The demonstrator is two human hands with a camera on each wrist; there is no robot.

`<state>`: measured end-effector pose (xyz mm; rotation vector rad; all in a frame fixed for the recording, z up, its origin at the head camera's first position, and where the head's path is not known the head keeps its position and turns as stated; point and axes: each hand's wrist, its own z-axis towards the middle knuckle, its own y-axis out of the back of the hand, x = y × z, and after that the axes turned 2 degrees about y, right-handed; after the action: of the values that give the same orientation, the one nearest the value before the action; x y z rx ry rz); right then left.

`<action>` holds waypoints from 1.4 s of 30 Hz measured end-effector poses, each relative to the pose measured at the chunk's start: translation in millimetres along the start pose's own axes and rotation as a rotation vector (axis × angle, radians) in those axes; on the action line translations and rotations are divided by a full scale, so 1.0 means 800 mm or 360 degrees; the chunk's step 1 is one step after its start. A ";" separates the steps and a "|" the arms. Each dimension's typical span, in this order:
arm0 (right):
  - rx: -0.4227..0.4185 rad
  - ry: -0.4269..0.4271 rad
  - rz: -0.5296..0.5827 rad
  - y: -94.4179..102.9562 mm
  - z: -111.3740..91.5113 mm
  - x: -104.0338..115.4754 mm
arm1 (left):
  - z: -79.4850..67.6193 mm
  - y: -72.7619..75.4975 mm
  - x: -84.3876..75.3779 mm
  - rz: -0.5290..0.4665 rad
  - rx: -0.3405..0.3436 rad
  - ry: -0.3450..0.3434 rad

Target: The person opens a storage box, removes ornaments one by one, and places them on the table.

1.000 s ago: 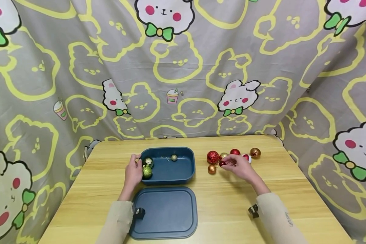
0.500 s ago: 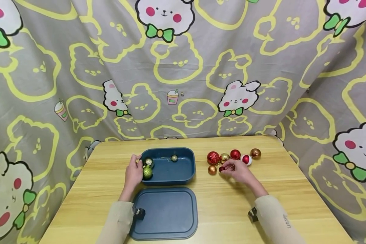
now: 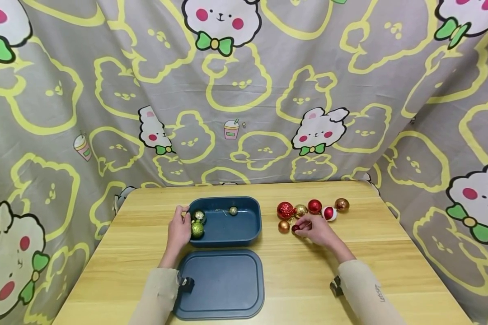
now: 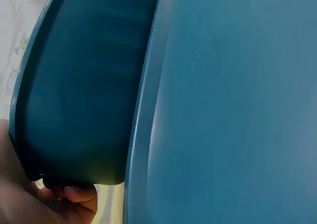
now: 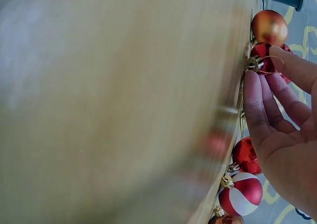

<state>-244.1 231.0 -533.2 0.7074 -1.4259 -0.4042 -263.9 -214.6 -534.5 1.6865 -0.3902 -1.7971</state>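
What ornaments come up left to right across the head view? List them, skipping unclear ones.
Green glittery ball, small gold ball, red glittery ball, small dark red ball in the right hand, shiny red ball, red-and-white striped ball, shiny brown-gold ball.

Between the blue box (image 3: 223, 242) and the copper ball (image 3: 283, 226), a strip of bare surface (image 3: 270, 255) leaves a low passage, widening between the lid (image 3: 219, 284) and the right forearm (image 3: 359, 282). Beyond the right hand (image 3: 318, 229), the red glitter ball (image 3: 285, 210), gold ball (image 3: 301, 210) and red ball (image 3: 315, 206) obstruct the way back. The box is open from above, the left hand (image 3: 180, 228) and green ball (image 3: 197, 230) crowding its left end.
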 end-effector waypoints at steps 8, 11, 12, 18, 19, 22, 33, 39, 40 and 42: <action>0.0013 -0.0009 0.0020 -0.001 0.002 0.001 | 0.001 -0.001 0.002 0.0004 0.0000 0.0004; 0.0017 -0.0014 0.0025 -0.001 0.003 0.000 | 0.002 -0.001 0.002 0.0002 0.0005 0.0007; 0.0018 -0.0012 0.0025 -0.001 0.003 0.000 | 0.002 -0.001 0.002 0.0002 0.0006 0.0008; 0.0024 -0.0005 0.0024 0.000 0.001 -0.001 | 0.001 -0.001 0.002 -0.0002 -0.0002 0.0005; 0.0024 -0.0003 0.0021 0.000 0.001 -0.001 | 0.001 -0.001 0.002 -0.0001 -0.0006 0.0004; 0.0023 0.0001 0.0015 0.000 0.001 -0.001 | 0.001 -0.001 0.001 -0.0001 -0.0014 -0.0001; -0.0028 -0.0007 0.0005 0.010 0.000 0.003 | 0.001 0.000 -0.002 -0.0008 -0.0001 0.0006; -0.0077 0.0032 -0.0033 0.017 0.001 0.013 | 0.001 0.000 -0.002 -0.0014 -0.0009 0.0006; -0.0083 0.0055 -0.0040 0.017 0.001 0.016 | 0.001 0.000 -0.002 -0.0015 -0.0009 0.0008; -0.0089 0.0099 -0.0057 0.018 0.002 0.021 | 0.001 0.000 -0.002 -0.0019 -0.0013 0.0009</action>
<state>-246.0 230.3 -510.9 0.6953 -1.3402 -0.4448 -264.4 -213.8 -533.0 1.6916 -0.3706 -1.7999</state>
